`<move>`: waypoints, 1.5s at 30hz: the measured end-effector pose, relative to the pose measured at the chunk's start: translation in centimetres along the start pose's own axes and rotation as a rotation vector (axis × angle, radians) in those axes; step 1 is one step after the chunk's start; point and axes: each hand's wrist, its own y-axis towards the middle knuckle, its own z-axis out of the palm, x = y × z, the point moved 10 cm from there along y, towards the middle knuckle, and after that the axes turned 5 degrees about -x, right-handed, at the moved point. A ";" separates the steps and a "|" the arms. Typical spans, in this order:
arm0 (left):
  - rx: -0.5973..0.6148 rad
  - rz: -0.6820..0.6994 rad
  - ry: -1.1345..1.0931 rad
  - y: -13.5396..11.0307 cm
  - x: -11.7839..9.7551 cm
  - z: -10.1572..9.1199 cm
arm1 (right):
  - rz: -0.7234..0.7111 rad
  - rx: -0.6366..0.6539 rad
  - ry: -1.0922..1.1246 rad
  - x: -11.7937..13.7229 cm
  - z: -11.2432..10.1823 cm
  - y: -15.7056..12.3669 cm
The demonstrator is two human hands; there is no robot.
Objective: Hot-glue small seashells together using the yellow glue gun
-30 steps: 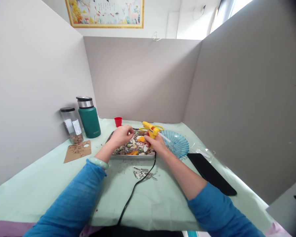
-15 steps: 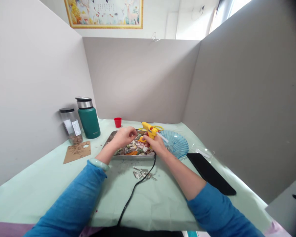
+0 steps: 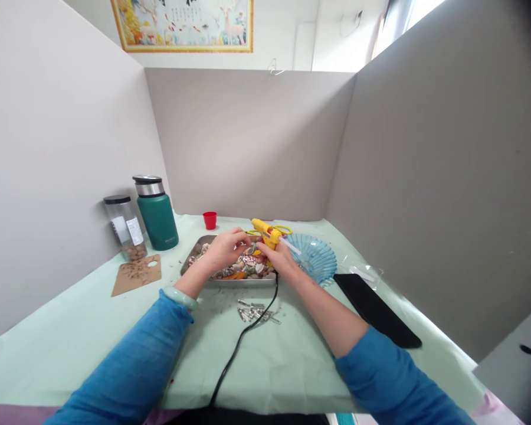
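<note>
A yellow hot glue gun (image 3: 265,230) with a white glue stick in its back is gripped by my right hand (image 3: 281,258), above the right part of a metal tray (image 3: 236,284). The tray holds shells and pebbles (image 3: 256,268) in mixed colours. Over the tray's middle, my left hand (image 3: 227,248) has its fingertips pinched together, close to the glue gun. Whatever is between those fingers, if anything, is too small to make out. The gun's black cord (image 3: 238,343) runs down to the table's front edge, across a pile of small metal clips (image 3: 253,312).
Right of the tray lie a blue fluted plate (image 3: 323,254) and a long black pad (image 3: 376,310). Yellow-handled scissors (image 3: 285,229) lie behind. A red cup (image 3: 209,221), green bottle (image 3: 157,221), jar (image 3: 126,230) and brown card (image 3: 135,278) stand or lie leftward. Grey panels (image 3: 252,141) enclose the table.
My left hand has moved slightly right, closer to the glue gun. The right hand keeps its grip on the gun, and the view has shifted a little.
</note>
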 end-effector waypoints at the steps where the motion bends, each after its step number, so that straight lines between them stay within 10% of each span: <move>1: -0.001 -0.001 -0.006 0.0 0.1 0.0 | -0.009 0.011 -0.008 0.1 0.1 0.0; 26: 0.001 -0.528 -0.184 -1.2 4.5 1.6 | -0.085 0.040 0.020 1.0 0.0 -0.2; 39: -0.097 -0.288 0.030 0.0 3.9 -0.8 | -0.084 -0.044 -0.152 -1.2 -0.5 0.9; 45: -0.126 -0.288 -0.201 0.4 4.9 -1.1 | -0.097 -0.069 -0.268 -0.7 -0.7 0.8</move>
